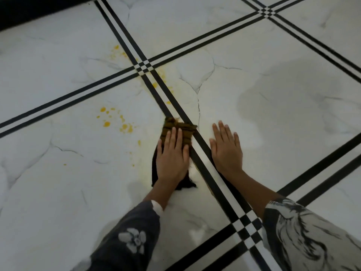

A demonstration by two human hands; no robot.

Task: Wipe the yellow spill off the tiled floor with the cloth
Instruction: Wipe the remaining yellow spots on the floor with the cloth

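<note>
Dark stained cloth (178,128) flat, yellow spill (126,127) beside it

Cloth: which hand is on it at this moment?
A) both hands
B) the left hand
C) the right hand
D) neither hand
B: the left hand presses flat on the cloth, while the right hand lies flat on the bare floor beside it, across the black stripes.

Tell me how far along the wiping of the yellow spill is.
Done: the cloth is stained yellow at its front edge, and the floor near the hands shows only a faint yellowish film. In hand: the left hand presses flat on the cloth; the right hand lies flat on the tile. Left: yellow drops left of the cloth, more along the black stripes, a few farther away.
</note>
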